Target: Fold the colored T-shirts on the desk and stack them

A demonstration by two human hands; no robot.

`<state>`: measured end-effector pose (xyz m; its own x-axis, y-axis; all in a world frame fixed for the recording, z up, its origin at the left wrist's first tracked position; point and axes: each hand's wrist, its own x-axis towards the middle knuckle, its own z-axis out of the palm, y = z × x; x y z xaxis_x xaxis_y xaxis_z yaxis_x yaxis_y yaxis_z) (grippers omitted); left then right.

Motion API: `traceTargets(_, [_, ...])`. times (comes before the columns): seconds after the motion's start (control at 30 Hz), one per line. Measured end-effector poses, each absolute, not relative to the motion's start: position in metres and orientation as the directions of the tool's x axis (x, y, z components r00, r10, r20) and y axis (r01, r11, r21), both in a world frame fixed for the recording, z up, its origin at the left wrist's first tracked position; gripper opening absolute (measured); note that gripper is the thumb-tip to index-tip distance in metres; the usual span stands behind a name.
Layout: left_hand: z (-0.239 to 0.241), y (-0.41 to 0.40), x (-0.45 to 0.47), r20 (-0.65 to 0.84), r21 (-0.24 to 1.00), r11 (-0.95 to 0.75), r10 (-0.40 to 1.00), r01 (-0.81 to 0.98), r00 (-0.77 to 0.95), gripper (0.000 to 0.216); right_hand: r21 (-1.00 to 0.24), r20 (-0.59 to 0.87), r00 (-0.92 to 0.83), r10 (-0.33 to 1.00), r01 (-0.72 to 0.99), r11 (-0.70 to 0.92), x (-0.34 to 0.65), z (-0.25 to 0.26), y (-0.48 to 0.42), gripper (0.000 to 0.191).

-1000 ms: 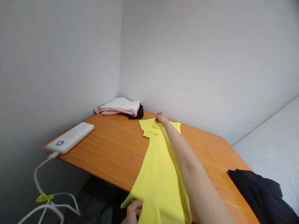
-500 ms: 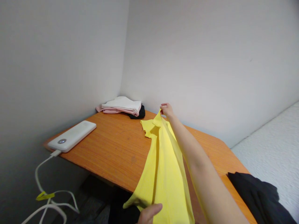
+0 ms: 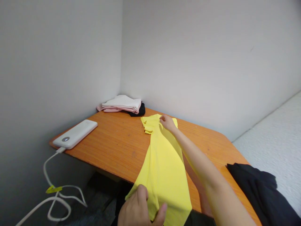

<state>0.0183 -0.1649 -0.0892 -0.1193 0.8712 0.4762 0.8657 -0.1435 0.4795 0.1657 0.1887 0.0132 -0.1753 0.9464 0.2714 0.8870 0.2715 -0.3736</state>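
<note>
A yellow shirt (image 3: 162, 163) lies folded lengthwise on the orange wooden table (image 3: 113, 144), its lower end hanging over the near edge. My right hand (image 3: 167, 122) reaches far out and pinches the shirt's top end near the sleeve, low on the table. My left hand (image 3: 138, 210) is at the near edge with thumb and fingers closed on the shirt's hem.
Folded white, pink and black clothes (image 3: 122, 105) are stacked in the far corner. A white power bank (image 3: 75, 133) sits at the table's left edge with a white cable (image 3: 53, 188) hanging down. A black garment (image 3: 256, 188) lies at the right. A white bed (image 3: 277, 138) is at the right.
My right hand lifted the shirt's top end, then lowered it back onto the table. My left hand shifted up and took a fuller hold of the hem.
</note>
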Motion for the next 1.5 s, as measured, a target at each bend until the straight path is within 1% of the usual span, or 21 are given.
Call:
traceTargets(0.07, [-0.082,-0.165,0.029,0.456,0.396,-0.085,0.882,0.914,-0.115,0.039,-0.288,0.237,-0.216,0.947,0.915,0.281,0.174,0.001,0.176,0.030])
traceTargets(0.1, [-0.079,-0.166,0.032,0.437,0.374,-0.062,0.892,0.925,-0.117,0.037,-0.251,0.217,-0.235,0.947,0.925,0.287,0.177,-0.006,0.170,0.034])
traceTargets(0.17, [-0.073,-0.166,0.032,0.364,0.384,-0.031,0.924,0.923,-0.121,0.024,-0.187,0.183,-0.260,0.948,0.938,0.293,0.180,-0.019,0.159,0.044])
traceTargets(0.23, [-0.068,-0.166,0.022,0.243,0.462,-0.016,0.964,0.887,-0.110,0.010,-0.139,0.158,-0.266,0.951,0.948,0.288,0.181,-0.029,0.152,0.052])
traceTargets(0.3, [-0.064,-0.167,0.003,0.110,0.575,0.007,0.990,0.818,-0.085,0.015,-0.105,0.141,-0.258,0.956,0.956,0.273,0.181,-0.035,0.148,0.056])
traceTargets(0.37, [-0.063,-0.170,-0.021,0.012,0.662,0.037,0.998,0.749,-0.059,0.015,-0.084,0.126,-0.250,0.960,0.962,0.261,0.181,-0.037,0.146,0.060])
traceTargets(0.43, [-0.062,-0.172,-0.043,-0.041,0.678,0.081,0.996,0.730,-0.073,0.011,-0.078,0.113,-0.247,0.962,0.963,0.256,0.181,-0.037,0.145,0.065])
traceTargets(0.5, [-0.057,-0.170,-0.057,0.000,0.652,0.102,0.991,0.751,-0.135,0.009,-0.083,0.103,-0.246,0.964,0.963,0.255,0.180,-0.035,0.143,0.071])
traceTargets(0.6, [-0.035,-0.149,-0.057,0.185,0.603,0.067,0.958,0.795,-0.221,0.015,-0.098,0.090,-0.246,0.965,0.962,0.254,0.179,-0.033,0.141,0.081])
traceTargets(0.67, [-0.011,-0.119,-0.047,0.277,0.539,0.012,0.942,0.842,-0.191,0.019,-0.104,0.079,-0.244,0.967,0.962,0.251,0.178,-0.031,0.140,0.088])
traceTargets(0.77, [0.021,-0.050,-0.028,0.304,0.386,-0.040,0.949,0.922,-0.086,0.026,-0.105,0.037,-0.239,0.970,0.965,0.242,0.176,-0.027,0.138,0.094])
traceTargets(0.8, [0.029,-0.022,-0.022,0.285,0.339,-0.039,0.956,0.940,-0.063,0.028,-0.104,0.025,-0.236,0.971,0.966,0.238,0.176,-0.026,0.137,0.094])
traceTargets(0.87, [0.036,0.034,-0.011,0.256,0.297,-0.017,0.965,0.955,-0.062,0.032,-0.106,0.026,-0.236,0.971,0.966,0.237,0.176,-0.025,0.135,0.093])
traceTargets(1.0, [0.032,0.122,0.003,0.240,0.221,0.002,0.969,0.975,-0.057,0.034,-0.147,0.081,-0.263,0.962,0.951,0.272,0.177,-0.025,0.134,0.090])
traceTargets(1.1, [0.025,0.158,0.006,0.216,0.171,0.034,0.974,0.985,-0.071,0.036,-0.176,0.087,-0.284,0.955,0.939,0.296,0.179,-0.026,0.135,0.090])
traceTargets(1.2, [0.020,0.178,0.001,0.158,0.141,0.061,0.984,0.988,-0.083,0.039,-0.198,0.097,-0.297,0.950,0.930,0.311,0.181,-0.027,0.136,0.091])
traceTargets(1.33, [0.023,0.196,-0.010,0.035,0.144,0.054,0.998,0.988,-0.060,0.037,-0.218,0.118,-0.296,0.948,0.923,0.316,0.182,-0.029,0.136,0.098])
traceTargets(1.43, [0.032,0.203,-0.016,-0.038,0.193,0.055,0.998,0.980,-0.049,0.033,-0.225,0.119,-0.308,0.944,0.918,0.328,0.183,-0.028,0.134,0.101])
traceTargets(1.5, [0.040,0.206,-0.017,-0.077,0.246,0.069,0.996,0.967,-0.052,0.031,-0.218,0.152,-0.316,0.937,0.913,0.344,0.183,-0.024,0.132,0.100])
